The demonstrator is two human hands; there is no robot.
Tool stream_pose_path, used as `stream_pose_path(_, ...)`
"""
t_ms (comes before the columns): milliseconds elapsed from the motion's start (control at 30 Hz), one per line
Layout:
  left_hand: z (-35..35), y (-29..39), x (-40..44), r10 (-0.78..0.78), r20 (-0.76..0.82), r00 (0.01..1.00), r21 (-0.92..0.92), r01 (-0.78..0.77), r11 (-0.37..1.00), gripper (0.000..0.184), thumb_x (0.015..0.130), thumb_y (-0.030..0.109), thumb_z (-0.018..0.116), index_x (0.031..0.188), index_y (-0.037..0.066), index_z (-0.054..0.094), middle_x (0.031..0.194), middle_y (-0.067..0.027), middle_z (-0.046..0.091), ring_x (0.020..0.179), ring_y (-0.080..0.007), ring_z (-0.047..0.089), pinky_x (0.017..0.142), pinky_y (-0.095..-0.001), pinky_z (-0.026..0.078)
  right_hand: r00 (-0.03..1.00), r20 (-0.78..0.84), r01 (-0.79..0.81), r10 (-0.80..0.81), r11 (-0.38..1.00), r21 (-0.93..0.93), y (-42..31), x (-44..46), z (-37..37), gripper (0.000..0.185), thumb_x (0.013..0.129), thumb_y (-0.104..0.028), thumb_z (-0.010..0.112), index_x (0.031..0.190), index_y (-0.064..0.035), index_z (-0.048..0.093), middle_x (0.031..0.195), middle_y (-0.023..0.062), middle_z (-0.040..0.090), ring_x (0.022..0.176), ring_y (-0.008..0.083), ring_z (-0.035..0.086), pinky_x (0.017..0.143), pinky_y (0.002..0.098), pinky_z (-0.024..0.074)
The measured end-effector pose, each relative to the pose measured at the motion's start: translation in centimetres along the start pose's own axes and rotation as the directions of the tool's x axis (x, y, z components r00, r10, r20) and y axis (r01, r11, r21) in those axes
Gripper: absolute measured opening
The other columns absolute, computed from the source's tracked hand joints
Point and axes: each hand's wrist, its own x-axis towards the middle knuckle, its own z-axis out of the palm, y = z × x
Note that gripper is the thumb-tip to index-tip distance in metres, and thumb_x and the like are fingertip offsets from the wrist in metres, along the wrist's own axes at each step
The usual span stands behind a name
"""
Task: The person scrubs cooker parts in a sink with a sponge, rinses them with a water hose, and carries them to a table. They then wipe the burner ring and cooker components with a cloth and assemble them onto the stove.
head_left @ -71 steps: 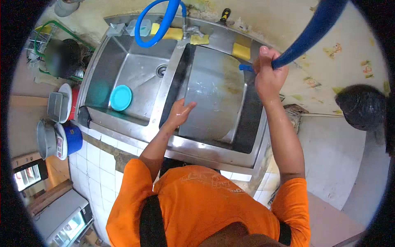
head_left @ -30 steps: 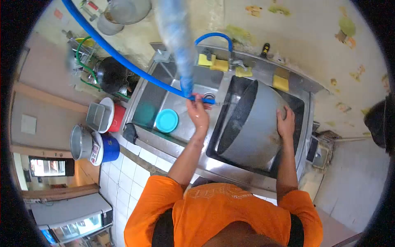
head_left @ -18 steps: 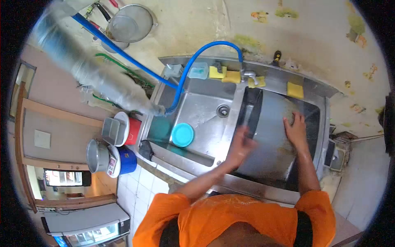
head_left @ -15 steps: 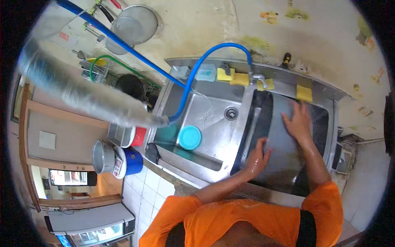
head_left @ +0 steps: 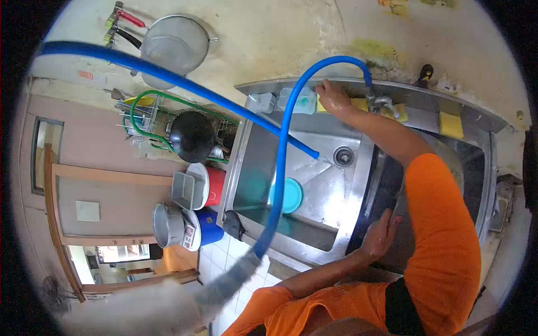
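My right hand (head_left: 336, 101) is on the back ledge of the sink, over the yellow sponges (head_left: 360, 104). Its fingers curl downward, and whatever lies under them is hidden. My left hand (head_left: 380, 236) rests at the near side of the right basin, fingers stretched and thumb apart, beside a large dark flat panel (head_left: 395, 246). My right arm covers much of that panel. Just left of my right hand sits a clear plastic container (head_left: 297, 102) with something turquoise in it.
A blue hose (head_left: 287, 120) arches from the tap (head_left: 384, 103) across the left basin (head_left: 314, 215), where a round turquoise lid or bowl (head_left: 288, 195) lies. Another yellow sponge (head_left: 450, 124) hangs over the right ledge. Pots (head_left: 168, 225) and a wok (head_left: 192, 136) stand to the left.
My right hand has left the panel and moved left to the sponges on the back ledge. My left hand stays by the panel, lower down. The view has shifted left and the hose has swung.
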Motion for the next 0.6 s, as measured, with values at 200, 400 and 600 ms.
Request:
stream_pose_path(200, 1.1, -2.1, 0.4, -0.024, -0.015, 1.000, -0.013, 0.023, 1.000, 0.024, 0.100, 0.025, 0.044, 0.107, 0.002, 0.045, 0.088, -0.0313, 0.062, 0.084, -0.0507, 0.059, 0.063, -0.0543, 0.046, 0.967, 0.167, 0.118, -0.192, 0.920, 0.374, -7.8, 5.5, 1.4, 0.027, 0.087, -0.023, 0.051, 0.099, -0.0035, 0.067, 0.106, 0.0247, 0.063, 0.100, 0.0397, 0.062, 0.083, 0.0493, 0.0503)
stream_pose_path(400, -0.4, -2.1, -0.1, -0.046, 0.014, 0.999, 0.000, 0.046, 0.999, 0.024, 0.100, 0.025, 0.046, 0.105, 0.002, 0.046, 0.087, -0.0316, 0.061, 0.083, -0.0497, 0.060, 0.063, -0.0534, 0.046, 0.971, 0.192, -0.216, 0.143, 0.867, 0.449, -10.9, 12.6, 11.2, 0.035, 0.082, -0.034, 0.057, 0.099, -0.0071, 0.070, 0.107, 0.0229, 0.065, 0.101, 0.0400, 0.063, 0.088, 0.0473, 0.0499)
stream_pose_path(600, -1.0, -2.8, -0.6, -0.060, 0.039, 0.997, 0.013, 0.059, 0.998, 0.023, 0.099, 0.026, 0.048, 0.103, 0.003, 0.048, 0.085, -0.0319, 0.060, 0.083, -0.0487, 0.061, 0.062, -0.0525, 0.046, 0.976, 0.210, -0.023, -0.057, 0.931, 0.363, -7.8, 8.5, 8.2, 0.031, 0.087, -0.029, 0.050, 0.095, -0.0058, 0.069, 0.099, 0.0182, 0.069, 0.093, 0.0366, 0.065, 0.080, 0.0475, 0.0516)
